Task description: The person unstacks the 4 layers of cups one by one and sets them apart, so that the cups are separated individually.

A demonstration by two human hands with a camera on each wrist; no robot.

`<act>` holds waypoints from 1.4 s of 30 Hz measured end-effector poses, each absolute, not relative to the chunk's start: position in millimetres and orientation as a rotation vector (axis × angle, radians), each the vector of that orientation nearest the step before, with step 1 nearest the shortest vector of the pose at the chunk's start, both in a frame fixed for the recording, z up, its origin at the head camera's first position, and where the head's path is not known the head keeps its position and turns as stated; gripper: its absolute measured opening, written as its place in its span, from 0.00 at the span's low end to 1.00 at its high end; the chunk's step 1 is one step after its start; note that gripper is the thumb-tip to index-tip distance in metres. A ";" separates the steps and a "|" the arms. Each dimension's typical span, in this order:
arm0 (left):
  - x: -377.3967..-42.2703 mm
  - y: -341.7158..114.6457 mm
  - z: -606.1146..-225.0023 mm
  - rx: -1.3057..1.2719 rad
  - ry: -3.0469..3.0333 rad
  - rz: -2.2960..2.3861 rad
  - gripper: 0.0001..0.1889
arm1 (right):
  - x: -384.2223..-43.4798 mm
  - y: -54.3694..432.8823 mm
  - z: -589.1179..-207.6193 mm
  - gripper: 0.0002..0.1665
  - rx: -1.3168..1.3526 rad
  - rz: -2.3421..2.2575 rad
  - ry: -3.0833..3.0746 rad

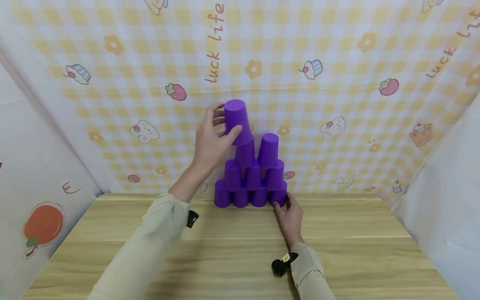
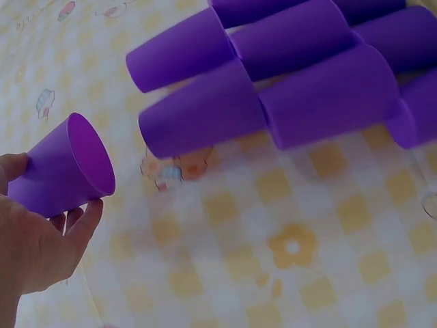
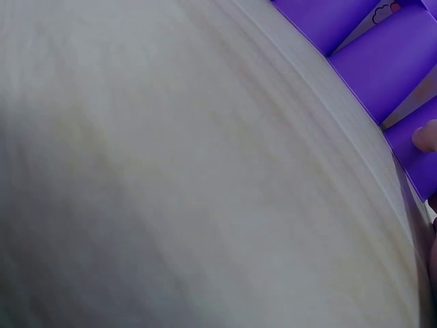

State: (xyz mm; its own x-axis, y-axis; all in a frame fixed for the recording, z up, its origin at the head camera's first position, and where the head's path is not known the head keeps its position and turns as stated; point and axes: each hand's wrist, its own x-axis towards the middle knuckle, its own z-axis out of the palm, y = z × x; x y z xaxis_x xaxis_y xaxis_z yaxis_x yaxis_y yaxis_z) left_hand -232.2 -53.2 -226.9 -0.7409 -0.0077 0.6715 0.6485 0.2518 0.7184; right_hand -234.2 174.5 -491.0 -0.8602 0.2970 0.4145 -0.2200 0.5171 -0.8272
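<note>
Upside-down purple plastic cups are stacked as a pyramid: several in the bottom row, three in the middle row (image 1: 253, 178), and two cups (image 1: 268, 151) on top. My left hand (image 1: 211, 143) grips another purple cup (image 1: 235, 116) by its side, mouth down, above the left of those two. In the left wrist view a gap shows between this held cup (image 2: 51, 171) and the stack (image 2: 205, 109). Low on the right, my right hand (image 1: 291, 216) holds the bottom row's end cup (image 1: 277, 196) between thumb and fingers; its thumb (image 3: 425, 137) lies on the cup's side.
The pyramid stands at the far edge of a wood-grain table (image 1: 232, 237). Close behind it hangs a yellow-and-white checked cloth (image 1: 285, 108) with printed flowers and strawberries. White side panels (image 1: 37, 150) flank the table. Each wrist carries a small black camera (image 1: 281, 265).
</note>
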 end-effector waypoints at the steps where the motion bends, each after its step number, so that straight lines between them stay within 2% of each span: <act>1: -229.2 -61.5 -229.7 -0.568 -1.973 -1.527 0.31 | -234.3 174.3 -490.9 0.29 -0.063 1.323 -2.246; 11: -201.6 -144.9 -280.1 -0.384 -2.131 -1.319 0.32 | -233.4 173.6 -489.4 0.30 -0.069 1.331 -2.242; 20: -188.0 -192.3 -338.6 -0.227 -2.329 -1.211 0.31 | -233.4 173.9 -488.7 0.30 -0.069 1.329 -2.243; 30: -184.2 -205.4 -381.8 -0.159 -2.384 -1.220 0.32 | -231.3 174.6 -487.6 0.29 -0.098 1.379 -2.239; 42: -178.8 -208.3 -405.4 -0.039 -2.367 -1.327 0.32 | -228.6 176.0 -485.8 0.33 -0.099 1.458 -2.252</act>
